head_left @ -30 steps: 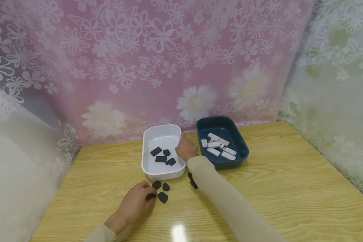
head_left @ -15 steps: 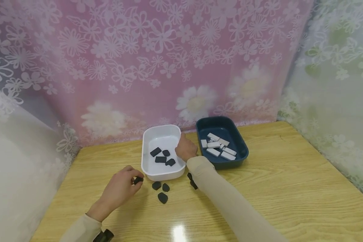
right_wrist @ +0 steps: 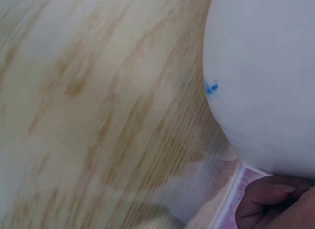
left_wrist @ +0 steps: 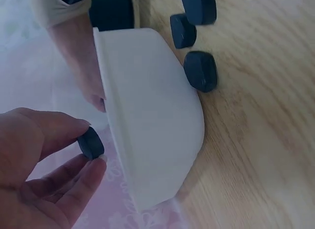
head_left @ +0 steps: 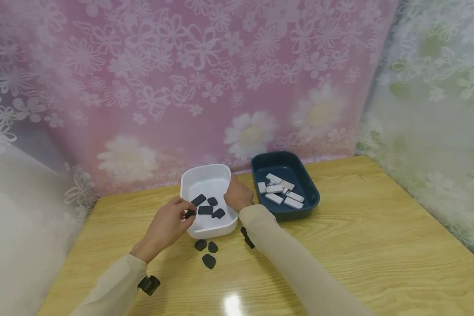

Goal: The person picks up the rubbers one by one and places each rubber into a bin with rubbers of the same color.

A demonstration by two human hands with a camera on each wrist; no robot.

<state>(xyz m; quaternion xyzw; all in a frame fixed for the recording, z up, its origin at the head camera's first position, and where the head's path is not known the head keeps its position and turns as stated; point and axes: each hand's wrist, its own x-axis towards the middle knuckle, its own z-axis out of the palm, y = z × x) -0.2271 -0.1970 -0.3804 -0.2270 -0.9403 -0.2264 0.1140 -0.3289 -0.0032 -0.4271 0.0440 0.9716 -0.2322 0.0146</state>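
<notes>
Between thumb and fingertips, my left hand [head_left: 166, 226] pinches a small black stone [left_wrist: 91, 143] with flat faces. That hand is over the near left rim of a white plastic tub [head_left: 205, 232]; the left wrist view shows the stone just outside the tub's wall. My right hand [head_left: 238, 194] grips the tub's right rim with curled fingers, partly visible at the corner of the right wrist view. Inside the tub lie black rectangular blocks [head_left: 205, 210] and irregular black stones [head_left: 218, 213]. In front of it, three black stones [head_left: 209, 261] rest on the wooden table [head_left: 339, 245].
A dark blue tub [head_left: 310, 199] with several white blocks [head_left: 274, 199] stands right of the white one. A pink floral curtain [head_left: 174, 87] hangs behind the table, and a pale green one [head_left: 430, 131] on the right. A black strap device [head_left: 149, 285] is on the left wrist.
The left hand picked a black stone off the table, drew back left, then moved up to the white tub's rim with it. The right hand has kept its hold on the rim.
</notes>
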